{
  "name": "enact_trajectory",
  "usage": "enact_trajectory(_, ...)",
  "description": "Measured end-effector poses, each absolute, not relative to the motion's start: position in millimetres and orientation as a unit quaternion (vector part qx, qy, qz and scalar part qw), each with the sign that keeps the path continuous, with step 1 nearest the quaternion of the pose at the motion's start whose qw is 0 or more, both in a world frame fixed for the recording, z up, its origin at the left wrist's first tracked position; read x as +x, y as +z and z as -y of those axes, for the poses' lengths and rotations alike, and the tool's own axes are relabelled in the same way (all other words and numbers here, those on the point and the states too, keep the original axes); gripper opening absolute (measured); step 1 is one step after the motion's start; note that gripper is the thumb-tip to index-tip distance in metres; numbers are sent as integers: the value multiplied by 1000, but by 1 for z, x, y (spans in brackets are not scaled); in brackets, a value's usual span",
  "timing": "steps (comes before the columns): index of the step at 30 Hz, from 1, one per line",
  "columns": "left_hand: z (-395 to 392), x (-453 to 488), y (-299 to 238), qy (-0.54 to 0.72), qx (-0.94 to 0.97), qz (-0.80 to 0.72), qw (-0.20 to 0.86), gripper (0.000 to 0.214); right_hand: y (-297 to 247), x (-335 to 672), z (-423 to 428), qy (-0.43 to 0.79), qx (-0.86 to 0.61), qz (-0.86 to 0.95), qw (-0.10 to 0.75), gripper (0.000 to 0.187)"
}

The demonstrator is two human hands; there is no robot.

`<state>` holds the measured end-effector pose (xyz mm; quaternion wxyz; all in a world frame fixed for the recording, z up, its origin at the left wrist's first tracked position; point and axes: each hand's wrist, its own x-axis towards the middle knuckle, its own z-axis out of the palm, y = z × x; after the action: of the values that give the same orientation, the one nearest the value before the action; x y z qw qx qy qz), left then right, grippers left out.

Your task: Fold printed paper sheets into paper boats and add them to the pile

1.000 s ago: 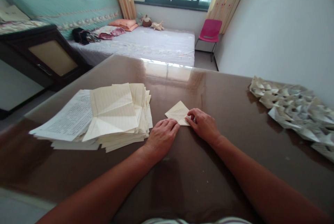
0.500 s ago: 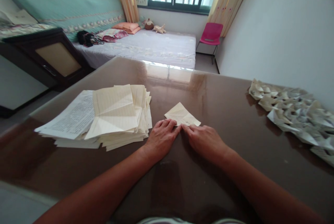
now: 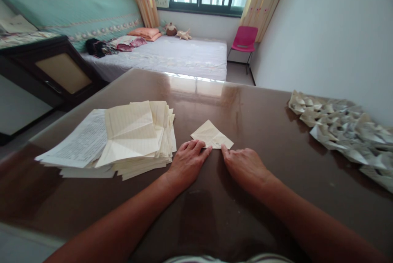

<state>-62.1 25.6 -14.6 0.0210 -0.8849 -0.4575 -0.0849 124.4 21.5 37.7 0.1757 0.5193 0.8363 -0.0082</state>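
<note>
A small cream sheet of folded paper (image 3: 211, 134) lies on the brown table (image 3: 260, 122), its corner pointing away from me and its straight folded edge towards me. My left hand (image 3: 188, 158) holds the sheet down at its left side, with bent fingers on it and the thumb along the near edge. On the right end of that edge rests the stretched index finger of my right hand (image 3: 245, 167); the other fingers are curled back, and its thumb is hidden. Left of my hands sits a stack of loose cream paper (image 3: 135, 128), the top sheet creased.
White printed sheets (image 3: 76, 140) lie against the stack's left side. Many folded paper pieces (image 3: 340, 124) stand in rows at the table's right. Beyond the table are a bed (image 3: 196, 52), a pink chair (image 3: 245, 39) and a dark cabinet (image 3: 61, 70).
My right index finger has slid to the right along the paper's near edge, away from my left thumb. My left hand stays on the paper. The view has shifted slightly.
</note>
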Motion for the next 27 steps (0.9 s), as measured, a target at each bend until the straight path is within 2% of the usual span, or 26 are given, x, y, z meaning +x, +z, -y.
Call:
enact_trajectory(6, -25, -63, -15, -99, -886, 454, 4, 39, 37, 118, -19, -27, 503, -850, 154, 46)
enact_trajectory(11, -33, -69, -20, -163, -858, 488, -17, 40, 39, 123, -24, -22, 521, -845, 122, 28)
enact_trajectory(14, -40, -74, -22, -195, -849, 490, -30, 37, 35, 125, -30, -5, 522, -849, 84, 24)
enact_trajectory(23, -31, -67, -22, -250, -874, 398, -122, 33, 19, 150, -59, 12, 535, -845, 13, 26)
enact_trajectory(27, -29, -62, -18, -237, -891, 380, -73, 30, 9, 160, -69, -53, 513, -855, -61, 26)
